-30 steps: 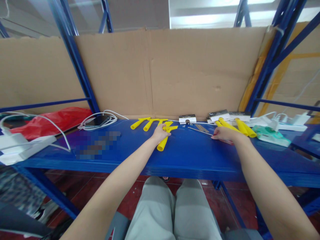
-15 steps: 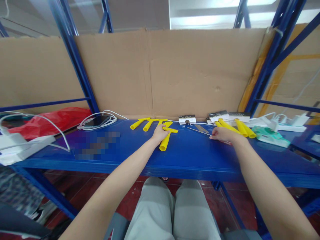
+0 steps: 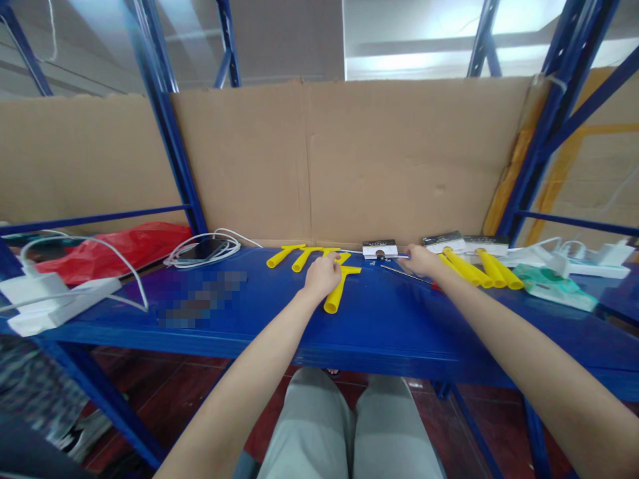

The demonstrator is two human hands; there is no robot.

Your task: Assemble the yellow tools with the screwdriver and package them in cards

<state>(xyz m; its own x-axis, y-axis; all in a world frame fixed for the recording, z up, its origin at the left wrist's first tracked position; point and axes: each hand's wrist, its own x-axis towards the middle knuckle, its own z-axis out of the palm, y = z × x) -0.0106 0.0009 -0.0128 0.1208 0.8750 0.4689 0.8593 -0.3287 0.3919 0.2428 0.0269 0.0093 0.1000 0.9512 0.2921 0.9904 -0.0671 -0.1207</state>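
Note:
My left hand (image 3: 323,274) is closed, knuckles up, beside a yellow T-shaped plastic handle (image 3: 335,296) lying on the blue table. Its fingertips are hidden, so whatever they grip cannot be made out. More yellow T-shaped handles (image 3: 279,258) lie just beyond it to the left. My right hand (image 3: 422,259) reaches to the back, fingers bent together over some flat, narrow strips, which it mostly covers. Under its wrist lies a screwdriver (image 3: 407,273) with a thin metal shaft and a red handle. Left of the fingers are a small white-and-black box (image 3: 379,249) and tiny metal pieces (image 3: 373,262).
More boxes (image 3: 444,241) and several yellow handles (image 3: 492,269) lie on the right, beside a green plastic packet (image 3: 552,286) and a power strip (image 3: 599,266). Coiled white cable (image 3: 232,249), a phone, a red bag (image 3: 124,249) and chargers (image 3: 44,296) occupy the left. Cardboard (image 3: 374,159) stands behind.
My right hand has left the screwdriver, now lying on the table, and moved forward and left to the flat strips. My left hand stays by the yellow handle. The view has tilted up slightly.

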